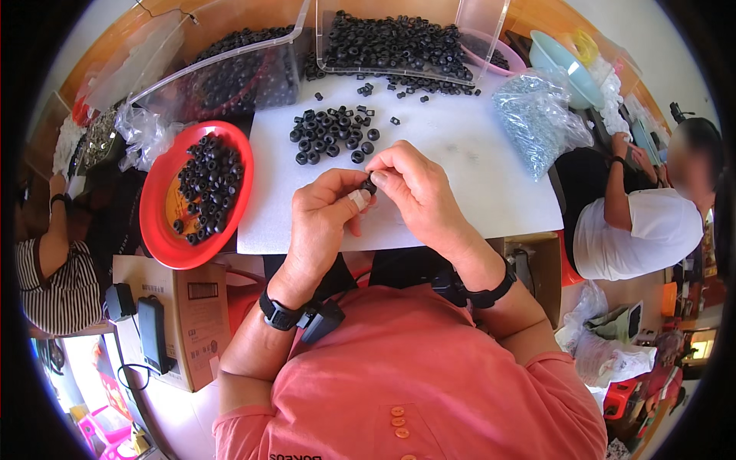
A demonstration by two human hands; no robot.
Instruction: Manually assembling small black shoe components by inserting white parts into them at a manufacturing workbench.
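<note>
Over the near part of the white work mat [475, 153], my two hands meet at one small black plastic part [369, 185]. My left hand [331, 205], with a pale wrap on one finger, pinches it from the left. From the right, the thumb and forefinger of my right hand [414, 192] close on the same part. Fingertips cover most of it. Just beyond my hands lies a loose pile of round black parts [331, 132]. A red oval tray [244, 180] to the left holds more of these round parts.
Clear bins [491, 73] [222, 65] of black parts stand at the back. Right of them are a pink bowl [515, 57], a light-blue basin [567, 69] and a clear bag of small metallic pieces [537, 115]. People sit at both sides. A cardboard box [195, 322] stands lower left.
</note>
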